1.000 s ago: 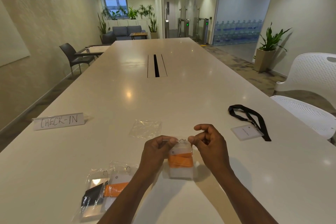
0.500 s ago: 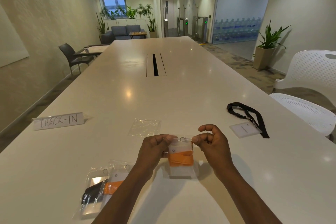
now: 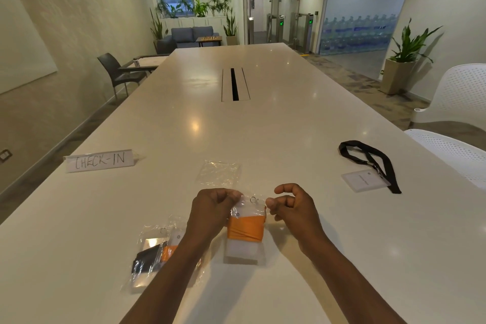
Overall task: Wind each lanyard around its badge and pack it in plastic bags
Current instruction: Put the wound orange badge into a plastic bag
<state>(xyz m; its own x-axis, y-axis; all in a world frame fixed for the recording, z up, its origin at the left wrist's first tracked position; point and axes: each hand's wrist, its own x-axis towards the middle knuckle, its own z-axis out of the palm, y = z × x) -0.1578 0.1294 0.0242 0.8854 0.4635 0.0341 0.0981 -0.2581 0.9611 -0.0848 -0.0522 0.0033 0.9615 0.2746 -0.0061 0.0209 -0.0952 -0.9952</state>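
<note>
At the near middle of the white table (image 3: 289,118) lies a clear bag (image 3: 246,231) holding a badge (image 3: 243,251) wound with an orange lanyard (image 3: 246,229). The left hand (image 3: 210,212) pinches the bag's top left corner with curled fingers. The right hand (image 3: 292,208), which half a second ago pinched the top right corner, has let go and now sits just right of the bag with its fingers loosely curled around nothing; whether the thumb tip still grazes the plastic I cannot tell. The bag itself lies where it lay before. A small metal ring (image 3: 253,200) shows at its top edge.

To the near left, partly under the left forearm, two packed bags (image 3: 155,252) overlap, one with a black lanyard, one with an orange one. Just beyond the hands lies an empty bag (image 3: 219,173). Well to the right, an unwound black lanyard (image 3: 368,158) rests clipped to a white badge (image 3: 364,180); the badge's print is too small to read. On the left stands a folded card sign (image 3: 100,160) handwritten "CHECK-IN". These have not moved. The view now tips slightly lower than before.
</note>
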